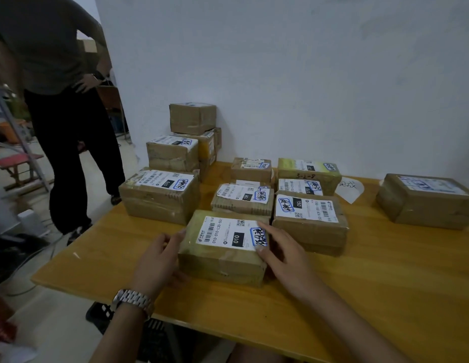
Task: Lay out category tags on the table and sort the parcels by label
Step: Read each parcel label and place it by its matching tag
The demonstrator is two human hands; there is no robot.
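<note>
Both hands (217, 260) are spread flat against the 010 parcel (224, 247), ungripped, near the tabletop (385, 297) front edge; its label should be kept upward while it is slid.

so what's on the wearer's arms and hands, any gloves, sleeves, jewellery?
No gloves. Both forearms are bare as far as the frame shows, no sleeves in view. The left hand has a silver metal link-bracelet watch on its wrist. The right hand wears nothing: no ring or band is visible.
</note>
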